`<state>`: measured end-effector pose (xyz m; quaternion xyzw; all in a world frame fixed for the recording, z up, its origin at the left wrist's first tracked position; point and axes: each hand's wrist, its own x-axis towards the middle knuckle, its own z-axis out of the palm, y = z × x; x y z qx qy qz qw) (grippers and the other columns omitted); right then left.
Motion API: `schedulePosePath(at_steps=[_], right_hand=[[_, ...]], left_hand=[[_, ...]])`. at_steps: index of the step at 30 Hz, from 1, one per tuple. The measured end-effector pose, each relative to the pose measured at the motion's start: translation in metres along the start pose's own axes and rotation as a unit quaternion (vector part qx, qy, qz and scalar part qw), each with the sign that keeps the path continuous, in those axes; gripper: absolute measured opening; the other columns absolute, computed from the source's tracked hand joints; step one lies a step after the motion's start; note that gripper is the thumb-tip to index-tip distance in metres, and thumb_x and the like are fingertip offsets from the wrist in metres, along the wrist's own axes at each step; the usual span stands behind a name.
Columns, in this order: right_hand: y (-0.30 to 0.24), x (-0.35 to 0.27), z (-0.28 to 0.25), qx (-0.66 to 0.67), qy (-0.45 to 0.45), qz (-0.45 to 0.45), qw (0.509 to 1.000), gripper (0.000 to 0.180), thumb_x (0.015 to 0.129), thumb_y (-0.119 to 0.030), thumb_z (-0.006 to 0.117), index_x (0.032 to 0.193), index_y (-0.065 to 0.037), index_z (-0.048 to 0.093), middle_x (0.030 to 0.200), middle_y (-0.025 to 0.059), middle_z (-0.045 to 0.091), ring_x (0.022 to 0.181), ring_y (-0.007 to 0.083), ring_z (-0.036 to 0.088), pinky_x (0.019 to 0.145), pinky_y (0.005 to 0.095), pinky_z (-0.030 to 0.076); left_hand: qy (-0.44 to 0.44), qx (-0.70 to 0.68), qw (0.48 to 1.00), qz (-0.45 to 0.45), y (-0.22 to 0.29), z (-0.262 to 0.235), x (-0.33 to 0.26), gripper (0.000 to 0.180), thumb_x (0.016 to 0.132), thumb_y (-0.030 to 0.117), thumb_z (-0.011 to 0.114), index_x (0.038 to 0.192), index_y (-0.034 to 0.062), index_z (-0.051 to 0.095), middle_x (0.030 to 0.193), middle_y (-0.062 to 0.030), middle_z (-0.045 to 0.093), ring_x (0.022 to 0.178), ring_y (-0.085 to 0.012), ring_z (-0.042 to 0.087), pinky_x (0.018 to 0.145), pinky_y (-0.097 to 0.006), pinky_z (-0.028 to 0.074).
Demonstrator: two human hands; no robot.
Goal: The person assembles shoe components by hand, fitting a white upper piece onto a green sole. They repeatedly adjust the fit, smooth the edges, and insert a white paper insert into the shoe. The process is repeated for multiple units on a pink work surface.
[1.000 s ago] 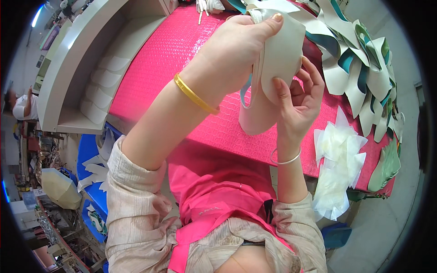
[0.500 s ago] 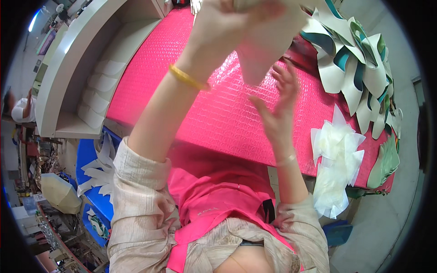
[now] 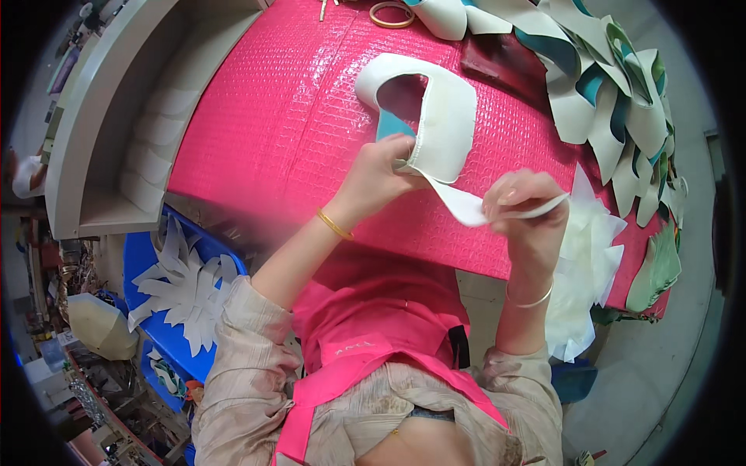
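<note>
So the left hand (image 3: 381, 175) has its fingers pinched on the lower edge of the white shoe piece (image 3: 435, 116), which lies on the pink surface (image 3: 272, 132) with its teal lining showing in the cutout. The right hand (image 3: 524, 210) has its fingers clamped on a thin white strip (image 3: 474, 208) that runs off that same piece. My take: if you're peeling or pulling that strip, hold the left hand firm close to where it joins, and pull low and steady along the edge so it doesn't tear. The stack of white cut pieces (image 3: 587, 264) sits just beside the right hand.
</note>
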<state>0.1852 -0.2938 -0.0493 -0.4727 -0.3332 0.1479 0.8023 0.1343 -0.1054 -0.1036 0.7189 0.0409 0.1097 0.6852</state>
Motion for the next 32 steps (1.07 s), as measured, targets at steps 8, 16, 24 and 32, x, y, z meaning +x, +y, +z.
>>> schedulePosePath(at_steps=[8,16,24,32], right_hand=[[0.049,0.065,-0.013,-0.07,0.208,0.12,0.968,0.014,0.069,-0.003,0.072,0.081,-0.003,0.063,0.076,0.0047,0.063,0.07,0.0117,0.059,0.064,0.0228,0.045],[0.072,0.047,-0.007,-0.069,0.191,0.144,0.969,0.016,0.07,-0.005,0.072,0.082,-0.003,0.063,0.076,0.0047,0.063,0.068,0.0106,0.059,0.061,0.0218,0.047],[0.064,0.033,0.015,-0.131,0.121,0.133,0.975,0.013,0.072,-0.005,0.071,0.08,-0.002,0.061,0.075,0.0035,0.062,0.068,0.0086,0.058,0.059,0.021,0.046],[0.084,0.084,-0.018,-0.544,0.171,-0.111,0.814,0.048,0.063,-0.019,0.079,0.101,-0.006,0.053,0.097,0.0055,0.047,0.081,0.0115,0.044,0.071,0.0246,0.041]], left_hand=[[-0.088,0.186,0.954,0.217,-0.008,-0.015,-0.014,0.019,0.066,0.018,0.073,0.083,0.0119,0.067,0.072,-0.0014,0.059,0.071,-0.0152,0.054,0.104,-0.043,0.024],[-0.074,0.097,0.98,0.159,-0.014,-0.021,-0.037,0.016,0.078,0.023,0.063,0.076,0.007,0.065,0.062,-0.003,0.052,0.066,-0.0162,0.05,0.104,-0.043,0.022],[-0.114,-0.173,0.974,-0.094,0.013,-0.029,-0.033,0.039,0.081,0.017,0.058,0.116,0.001,0.051,0.098,-0.0057,0.058,0.095,-0.0134,0.053,0.096,-0.033,0.035],[-0.038,-0.326,0.935,-0.135,0.024,-0.003,-0.02,0.078,0.077,-0.002,0.059,0.141,0.0096,0.015,0.127,-0.0087,0.041,0.11,-0.0161,0.046,0.093,-0.03,0.039]])
